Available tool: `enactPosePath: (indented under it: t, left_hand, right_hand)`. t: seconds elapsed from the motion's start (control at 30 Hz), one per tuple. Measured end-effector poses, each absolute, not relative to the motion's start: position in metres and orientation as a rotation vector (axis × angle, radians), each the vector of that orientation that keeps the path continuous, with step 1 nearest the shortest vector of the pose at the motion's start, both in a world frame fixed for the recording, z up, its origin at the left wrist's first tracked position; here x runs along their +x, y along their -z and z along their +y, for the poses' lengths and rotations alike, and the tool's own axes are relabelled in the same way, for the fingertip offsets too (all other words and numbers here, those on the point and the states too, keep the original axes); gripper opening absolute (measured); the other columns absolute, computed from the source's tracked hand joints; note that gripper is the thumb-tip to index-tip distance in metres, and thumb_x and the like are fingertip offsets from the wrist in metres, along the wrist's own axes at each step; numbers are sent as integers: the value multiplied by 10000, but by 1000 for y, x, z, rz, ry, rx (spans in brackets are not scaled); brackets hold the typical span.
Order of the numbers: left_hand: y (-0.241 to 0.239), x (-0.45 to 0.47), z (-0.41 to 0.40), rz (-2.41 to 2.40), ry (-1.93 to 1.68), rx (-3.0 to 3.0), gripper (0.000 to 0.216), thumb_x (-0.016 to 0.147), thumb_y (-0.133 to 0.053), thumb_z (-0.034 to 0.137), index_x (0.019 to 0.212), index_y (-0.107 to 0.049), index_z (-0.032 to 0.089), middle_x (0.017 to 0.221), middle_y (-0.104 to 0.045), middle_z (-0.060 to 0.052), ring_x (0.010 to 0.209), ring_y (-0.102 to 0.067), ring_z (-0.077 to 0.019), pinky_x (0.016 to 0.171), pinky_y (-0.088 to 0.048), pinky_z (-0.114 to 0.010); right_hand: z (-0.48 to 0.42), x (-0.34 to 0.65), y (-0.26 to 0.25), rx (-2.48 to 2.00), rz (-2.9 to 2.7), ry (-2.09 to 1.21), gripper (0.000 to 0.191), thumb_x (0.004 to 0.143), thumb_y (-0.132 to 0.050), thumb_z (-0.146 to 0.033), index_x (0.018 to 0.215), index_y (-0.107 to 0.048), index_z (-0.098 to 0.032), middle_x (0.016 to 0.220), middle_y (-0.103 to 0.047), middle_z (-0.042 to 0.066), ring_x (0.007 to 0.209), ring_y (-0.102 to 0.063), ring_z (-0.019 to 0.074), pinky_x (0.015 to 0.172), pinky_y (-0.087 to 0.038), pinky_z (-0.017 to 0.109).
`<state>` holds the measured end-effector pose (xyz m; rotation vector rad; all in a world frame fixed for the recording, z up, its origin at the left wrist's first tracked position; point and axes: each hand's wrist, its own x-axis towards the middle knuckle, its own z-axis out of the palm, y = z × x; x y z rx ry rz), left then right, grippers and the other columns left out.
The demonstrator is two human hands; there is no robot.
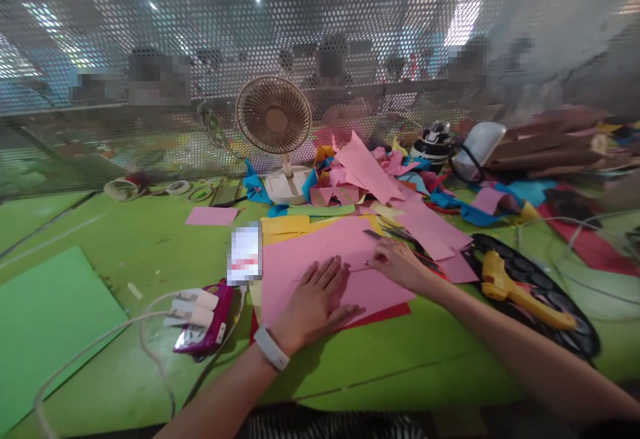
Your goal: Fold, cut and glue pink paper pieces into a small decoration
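Note:
A large pink paper sheet (295, 259) lies in front of me, over yellow and red sheets (385, 316). My left hand (323, 296) rests flat on it with the fingers stretched out, a pale band (271, 348) on its wrist. To the right, my right hand (397, 262) is closed in a pinch low over the same sheet. What its fingers hold, if anything, I cannot make out. A thin line runs across the paper beside its fingertips. Just beyond that hand, a dark narrow strip (371, 233) shows, its kind unclear.
A yellow glue gun (525, 296) lies on a black tray (583, 322) at right. Left are a phone-like screen (245, 252), a purple power strip (220, 319) with cables, and a green sheet (55, 332). A fan (274, 116) and paper scraps (370, 169) stand behind.

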<state>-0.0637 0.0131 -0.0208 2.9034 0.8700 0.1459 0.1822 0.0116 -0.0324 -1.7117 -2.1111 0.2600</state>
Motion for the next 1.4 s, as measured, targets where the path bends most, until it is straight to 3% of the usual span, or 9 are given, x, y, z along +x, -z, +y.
enactPosePath:
  t: [0.43,0.5,0.57,0.63,0.7,0.83,1.07,1.4]
  left_hand:
    - [22,-62,14,915,-135,2942,681,871,-235,618,1423,-187,222,1486,-176,-51,1361,-137,-235,1098,-137,-430]
    - [24,-62,15,916,-144,2955,679,872,-234,617,1420,-199,218,1485,-179,-51,1361,-138,-235,1098,-144,-430]
    - [25,-62,15,920,-145,2968,680,873,-235,615,1417,-209,208,1485,-178,-56,1360,-140,-235,1098,-145,-429]
    - [27,-62,16,930,-137,2980,685,874,-236,612,1415,-216,192,1483,-179,-66,1360,-140,-236,1099,-140,-430]
    - [29,-63,17,929,-119,2992,693,874,-234,611,1414,-216,177,1483,-174,-74,1360,-142,-234,1100,-137,-428]
    - [32,-64,19,906,-93,3013,706,875,-229,610,1419,-193,162,1486,-151,-74,1360,-147,-219,1105,-138,-407]
    - [35,-65,20,917,-116,3027,732,880,-242,593,1432,-114,129,1482,-155,-93,1361,-143,-217,1104,-145,-414]
    - [35,-64,21,902,-149,3065,712,883,-275,573,1430,-141,138,1480,-177,-93,1356,-166,-224,1098,-163,-411]
  right_hand:
    - [10,192,12,-1832,-2056,-252,185,800,-524,-266,657,-591,-170,715,-593,46,719,-561,180,670,-413,283]
    - [6,187,12,-1791,-1961,-137,188,835,-481,-263,754,-621,-168,799,-626,66,816,-575,199,751,-424,318]
    - [-2,175,15,-1662,-1984,-49,254,884,-418,-291,962,-622,-163,1009,-635,94,1001,-545,214,889,-390,362]
    - [-13,159,22,-1509,-2170,-76,434,903,-381,-404,1229,-497,-142,1269,-520,118,1183,-444,221,990,-333,383]
    - [-24,144,30,-1438,-2368,-135,668,872,-349,-557,1347,-360,-87,1400,-364,157,1293,-315,245,1053,-268,406]
    - [-35,131,40,-1492,-2471,-179,780,869,-242,-613,1366,-310,-16,1432,-270,199,1343,-190,277,1103,-174,428]
    - [-33,133,35,-1496,-2457,-192,835,844,-262,-645,1369,-295,4,1420,-284,220,1338,-203,283,1100,-210,412]
    - [-34,130,33,-1541,-2473,-210,810,858,-228,-633,1369,-307,-9,1427,-276,210,1335,-200,297,1102,-178,426]
